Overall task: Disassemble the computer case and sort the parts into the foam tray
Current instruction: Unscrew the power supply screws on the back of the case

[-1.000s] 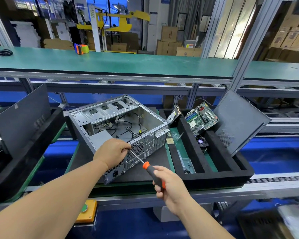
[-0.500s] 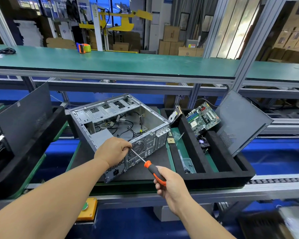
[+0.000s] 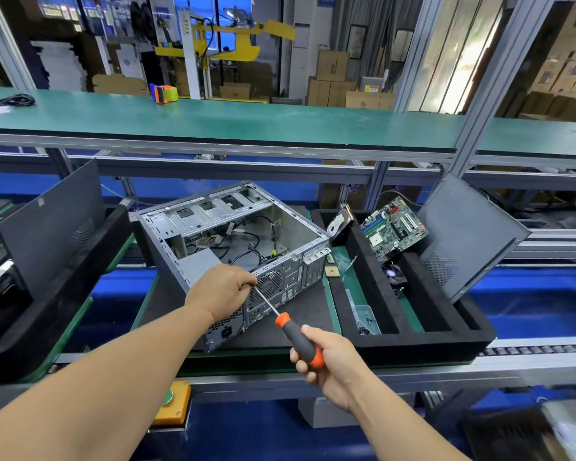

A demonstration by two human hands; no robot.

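Note:
The open grey computer case (image 3: 233, 234) lies on its side on a dark mat, loose cables inside. My left hand (image 3: 222, 287) sits at the top of its rear panel, fingers curled around the tip of the screwdriver shaft. My right hand (image 3: 326, 361) grips the orange and black screwdriver (image 3: 298, 339), which points up-left at the rear panel. To the right stands the black foam tray (image 3: 423, 344), holding a motherboard (image 3: 393, 227), a hard drive (image 3: 338, 226), a fan (image 3: 393, 272) and a small box of screws (image 3: 364, 319). A dark side panel (image 3: 466, 237) leans in the tray's right slot.
Another foam tray (image 3: 47, 294) with a dark panel stands at the left. A green shelf (image 3: 246, 121) runs across above the bench, with a tape dispenser (image 3: 163, 93) on it. A yellow button box (image 3: 172, 405) hangs below the front rail (image 3: 413, 377).
Both hands and the screwdriver have stayed at the case's rear panel; only the camera view has shifted slightly.

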